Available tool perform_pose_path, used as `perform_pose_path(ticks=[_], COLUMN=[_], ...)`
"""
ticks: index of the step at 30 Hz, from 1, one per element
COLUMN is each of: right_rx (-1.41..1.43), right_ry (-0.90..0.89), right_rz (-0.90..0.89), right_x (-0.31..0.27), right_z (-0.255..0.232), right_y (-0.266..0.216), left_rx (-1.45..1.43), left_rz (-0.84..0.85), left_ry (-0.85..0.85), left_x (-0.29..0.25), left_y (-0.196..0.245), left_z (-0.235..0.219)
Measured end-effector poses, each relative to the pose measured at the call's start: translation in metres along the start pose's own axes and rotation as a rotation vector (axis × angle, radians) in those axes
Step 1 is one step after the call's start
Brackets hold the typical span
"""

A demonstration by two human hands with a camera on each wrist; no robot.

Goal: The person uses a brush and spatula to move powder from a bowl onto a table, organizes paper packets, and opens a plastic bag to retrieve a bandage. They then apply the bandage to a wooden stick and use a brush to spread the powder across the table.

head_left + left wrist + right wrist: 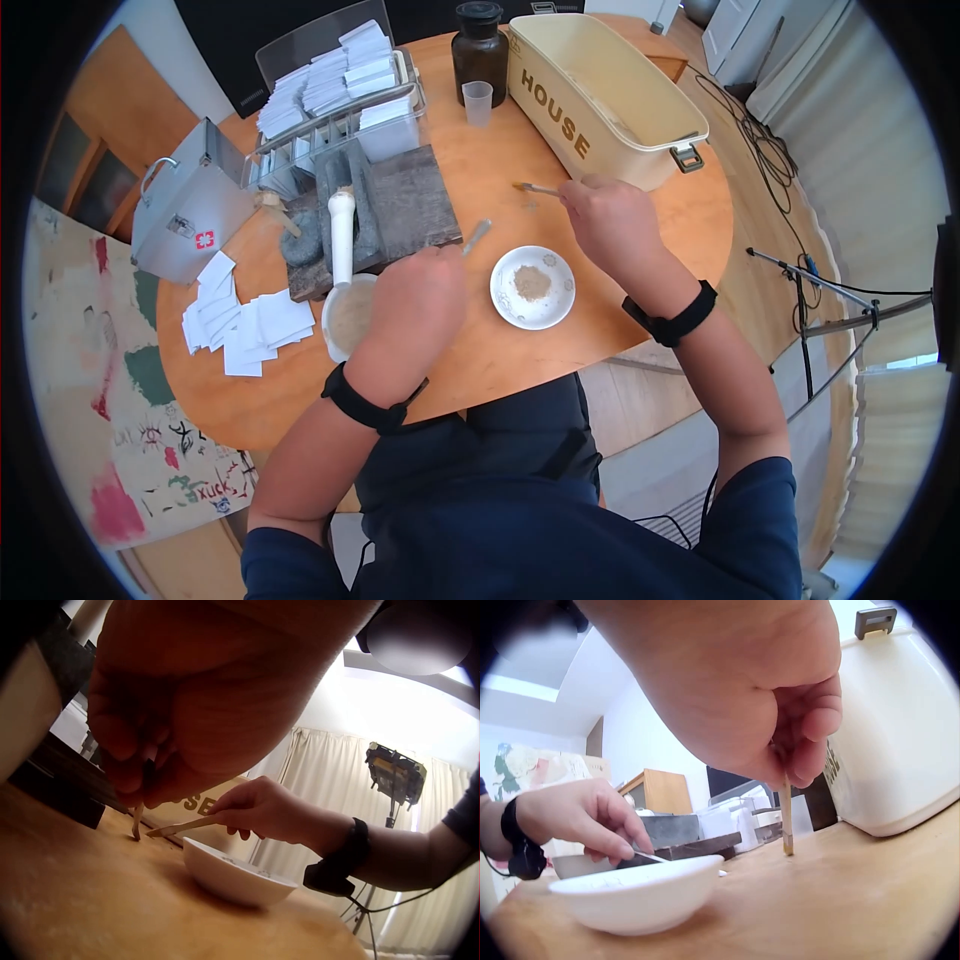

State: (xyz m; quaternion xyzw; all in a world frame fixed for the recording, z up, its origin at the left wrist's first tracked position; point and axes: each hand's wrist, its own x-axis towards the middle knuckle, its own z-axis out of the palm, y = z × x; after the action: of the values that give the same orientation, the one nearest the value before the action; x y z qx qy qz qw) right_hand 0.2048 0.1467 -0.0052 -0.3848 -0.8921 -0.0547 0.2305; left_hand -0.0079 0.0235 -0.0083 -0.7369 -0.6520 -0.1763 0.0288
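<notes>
My left hand pinches a small spatula, its pale flat tip pointing away over the table. In my right hand is a slim brush with a brown tip, which points down close over the tabletop in the right wrist view. Between the hands and nearer my body sits a white patterned bowl, a small heap of tan powder in its middle. A white mortar with similar powder stands left of my left hand, which partly covers it. From the mortar a white pestle sticks out.
A cream bin marked HOUSE stands behind my right hand. Near it are a brown jar and a plastic cup. Leftward lie a dark board, white paper slips, a metal case and a rack of paper packets.
</notes>
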Motion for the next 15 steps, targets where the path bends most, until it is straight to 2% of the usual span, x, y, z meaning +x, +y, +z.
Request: perform_pose_path(ticks=[2, 7, 9, 13, 15], right_rx=[-0.009, 0.079, 0.170, 0.210, 0.323], right_ry=[-0.019, -0.069, -0.044, 0.074, 0.109], right_rz=[-0.047, -0.096, 0.000, -0.006, -0.124], right_x=[-0.003, -0.025, -0.030, -0.025, -0.021], right_z=[0.002, -0.012, -0.016, -0.013, -0.011], right_y=[0.002, 0.007, 0.012, 0.010, 0.003], left_rx=[-0.025, -0.056, -0.061, -0.032, -0.021], left_rz=[-0.092, -0.075, -0.068, -0.069, -0.059], left_ry=[-0.056, -0.033, -0.034, -0.064, -0.069], left_x=[0.000, -0.001, -0.001, 0.002, 0.003], left_y=[0.001, 0.000, 0.000, 0.000, 0.001], left_z=[0.002, 0.002, 0.002, 0.005, 0.004])
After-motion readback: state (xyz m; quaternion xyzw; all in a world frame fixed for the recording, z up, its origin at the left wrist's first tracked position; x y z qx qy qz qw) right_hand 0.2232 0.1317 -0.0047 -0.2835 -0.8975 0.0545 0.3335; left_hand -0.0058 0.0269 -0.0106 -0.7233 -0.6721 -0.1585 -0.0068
